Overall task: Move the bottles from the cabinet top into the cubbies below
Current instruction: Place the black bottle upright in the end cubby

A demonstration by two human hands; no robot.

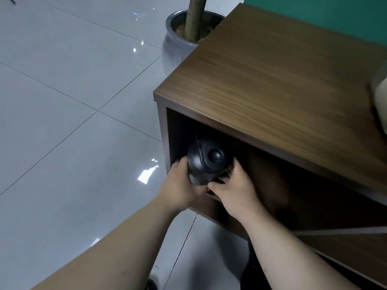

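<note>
Both hands are on the black bottle point(206, 162) at the mouth of the left-hand cubby point(272, 176), right under the cabinet top point(282, 76). The left hand point(182, 185) cups its left side and the right hand point(234, 185) braces the right, fingers point(236, 166) of both clamped around the body, thumbs nearly meeting at the near side. Two hands make sense here: the bottle looks wide and smooth, and the grip keeps it upright, lid up, as it goes under the low overhang. Its base is hidden behind the hands, so I cannot tell whether it sits on the cubby floor yet. At the far right edge of the cabinet top a pale object point(380, 101) is cut off, too blurred to name. A grey plant pot point(178, 45) stands on the floor beyond the cabinet.
</note>
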